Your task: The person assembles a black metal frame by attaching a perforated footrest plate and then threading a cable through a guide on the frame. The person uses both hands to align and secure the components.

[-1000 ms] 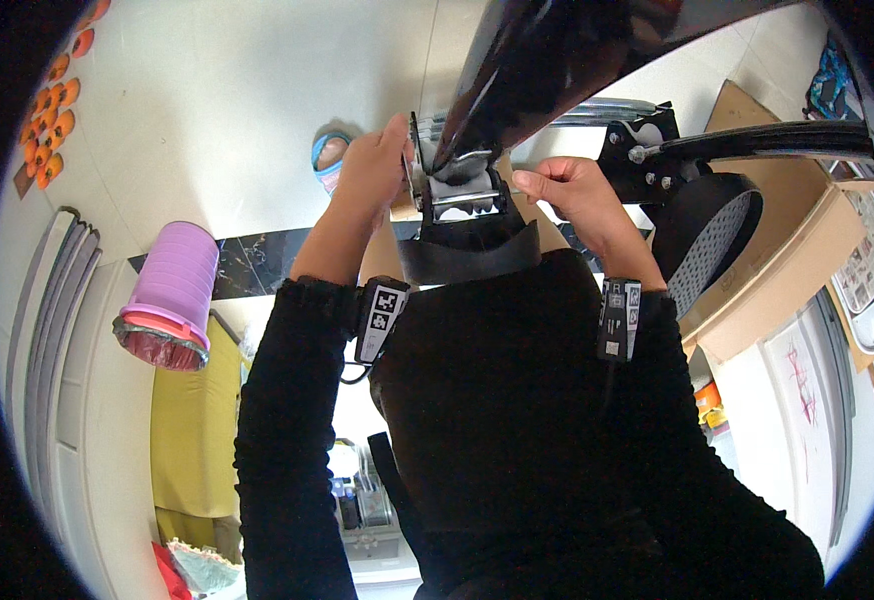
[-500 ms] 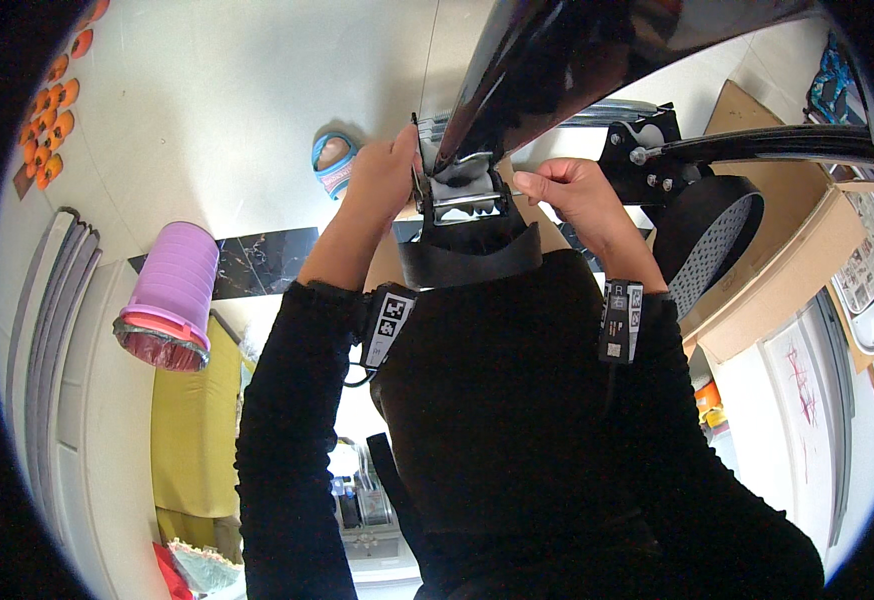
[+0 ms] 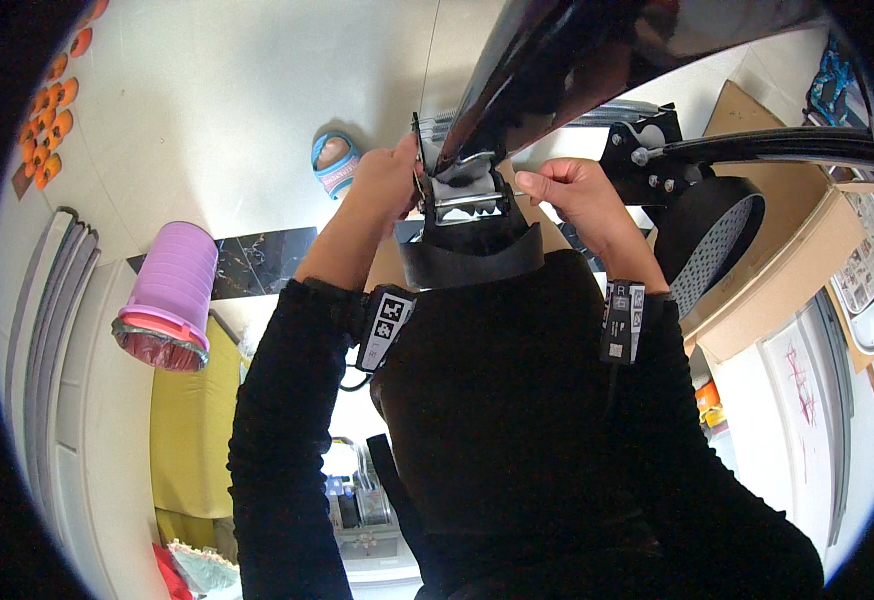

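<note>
In front of my body sits a metal bracket [image 3: 469, 197] with a bright cross rod, at the lower end of a large glossy black body [image 3: 557, 80]. My left hand [image 3: 387, 185] is closed at the bracket's left side, by a thin dark upright piece [image 3: 418, 135]; its fingertips are mostly hidden, so what it grips is unclear. On the other side, my right hand [image 3: 569, 188] pinches thumb against bent fingers at the end of a thin rod in line with the bracket. A curved black band [image 3: 472, 262] lies just below the bracket.
A black arm with bolts [image 3: 647, 160] and a perforated oval pad [image 3: 717, 245] stand to the right, before an open cardboard box [image 3: 777, 270]. Left are a purple bin [image 3: 172, 275] and a yellow-green panel [image 3: 192, 430]. My sandalled foot [image 3: 335, 160] shows beyond my left hand.
My left hand has shifted slightly down along the bracket's side, showing more of the thin upright piece. My right hand stays almost where it was.
</note>
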A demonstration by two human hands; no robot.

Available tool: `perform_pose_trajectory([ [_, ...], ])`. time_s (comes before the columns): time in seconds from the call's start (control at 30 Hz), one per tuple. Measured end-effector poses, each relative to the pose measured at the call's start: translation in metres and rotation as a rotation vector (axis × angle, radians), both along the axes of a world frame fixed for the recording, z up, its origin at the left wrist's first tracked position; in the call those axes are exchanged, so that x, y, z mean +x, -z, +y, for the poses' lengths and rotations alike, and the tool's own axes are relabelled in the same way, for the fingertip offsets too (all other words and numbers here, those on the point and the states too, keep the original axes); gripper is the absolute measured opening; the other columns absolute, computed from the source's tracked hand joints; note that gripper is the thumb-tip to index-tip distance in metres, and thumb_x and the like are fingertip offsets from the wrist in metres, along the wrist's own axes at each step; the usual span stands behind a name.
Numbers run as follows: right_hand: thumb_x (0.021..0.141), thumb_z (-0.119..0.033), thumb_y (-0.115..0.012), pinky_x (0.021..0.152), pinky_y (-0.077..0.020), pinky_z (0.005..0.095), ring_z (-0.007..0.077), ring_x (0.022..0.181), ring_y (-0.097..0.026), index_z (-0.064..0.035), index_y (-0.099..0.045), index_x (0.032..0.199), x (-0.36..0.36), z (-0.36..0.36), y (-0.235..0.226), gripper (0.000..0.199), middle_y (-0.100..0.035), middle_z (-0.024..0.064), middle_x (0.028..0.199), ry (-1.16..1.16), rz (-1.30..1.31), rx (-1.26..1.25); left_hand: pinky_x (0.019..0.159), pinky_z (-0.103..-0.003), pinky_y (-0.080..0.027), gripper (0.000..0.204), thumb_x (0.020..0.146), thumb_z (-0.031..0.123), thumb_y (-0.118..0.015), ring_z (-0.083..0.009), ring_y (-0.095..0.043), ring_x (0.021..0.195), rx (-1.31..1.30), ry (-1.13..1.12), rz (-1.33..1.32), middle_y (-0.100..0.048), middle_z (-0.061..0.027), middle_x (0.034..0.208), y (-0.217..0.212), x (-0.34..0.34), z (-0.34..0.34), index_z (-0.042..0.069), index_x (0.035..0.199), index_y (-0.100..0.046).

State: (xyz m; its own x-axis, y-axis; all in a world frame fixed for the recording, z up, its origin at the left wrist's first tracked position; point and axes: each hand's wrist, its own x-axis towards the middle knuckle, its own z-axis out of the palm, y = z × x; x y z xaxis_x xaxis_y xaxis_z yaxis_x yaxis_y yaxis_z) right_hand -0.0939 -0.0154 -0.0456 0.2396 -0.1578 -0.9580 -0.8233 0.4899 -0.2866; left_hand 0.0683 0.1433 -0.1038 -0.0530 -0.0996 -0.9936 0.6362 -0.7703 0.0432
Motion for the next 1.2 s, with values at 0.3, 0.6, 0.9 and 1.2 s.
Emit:
perform_pose_trajectory([
  [0.3, 0.079, -0.028, -0.071, 0.051, -0.0299, 0.02, 0.0031, 0.053, -0.039, -0.0034, -0.065, 0.073, -0.001, 0.001, 0.002, 0.027, -0.055, -0.004, 0.06, -0.01, 0.003, -0.022, 0.038, -0.031, -0.029, 0.043, 0.088, 0.041, -0.045, -0.0157, -0.043, 0.042, -0.03, 0.006, -0.075, -0.046, -0.0047, 0.051, 0.004, -0.003, 0.005, 0.006, 0.063, -0.052],
  [0.6, 0.079, -0.028, -0.071, 0.046, -0.027, 0.0198, 0.0025, 0.049, -0.036, -0.0039, -0.065, 0.074, 0.001, -0.001, -0.001, 0.026, -0.051, -0.005, 0.057, -0.036, 0.02, -0.014, 0.043, -0.033, -0.034, 0.045, 0.086, 0.039, -0.045, -0.0173, -0.045, 0.046, -0.04, -0.014, -0.136, -0.049, -0.0072, 0.057, 0.002, -0.008, 0.001, 0.001, 0.067, -0.057],
  [0.9, 0.08, -0.028, -0.07, 0.047, -0.026, 0.0194, 0.0019, 0.05, -0.036, -0.0046, -0.067, 0.076, 0.0, 0.0, 0.0, 0.024, -0.052, -0.0053, 0.058, -0.007, 0.008, -0.003, 0.041, -0.031, -0.03, 0.042, 0.087, 0.037, -0.047, -0.015, -0.04, 0.043, -0.018, -0.067, -0.086, -0.046, -0.0037, 0.054, 0.0, -0.004, 0.0, 0.005, 0.061, -0.053],
  [1.2, 0.08, -0.028, -0.07, 0.047, -0.0259, 0.0199, 0.0018, 0.05, -0.035, -0.0046, -0.068, 0.078, -0.001, 0.0, 0.001, 0.023, -0.054, -0.0048, 0.06, -0.017, 0.008, -0.007, 0.046, -0.032, -0.034, 0.045, 0.087, 0.038, -0.049, -0.0156, -0.045, 0.048, -0.009, -0.036, -0.136, -0.051, -0.0052, 0.056, 0.002, -0.008, -0.001, 0.001, 0.063, -0.056],
])
